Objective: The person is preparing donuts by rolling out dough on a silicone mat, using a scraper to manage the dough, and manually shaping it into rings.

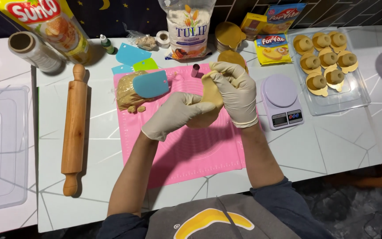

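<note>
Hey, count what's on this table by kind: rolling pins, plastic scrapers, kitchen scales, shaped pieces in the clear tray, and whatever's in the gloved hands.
Rolling pin: 1
Plastic scrapers: 4
Kitchen scale: 1
Shaped dough pieces in the clear tray: 8
Dough piece held by left hand and right hand: 1
Total: 15

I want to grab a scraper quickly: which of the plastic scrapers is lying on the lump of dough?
The darker blue scraper, resting on the dough lump on the pink mat; the other scrapers lie farther back.
</note>
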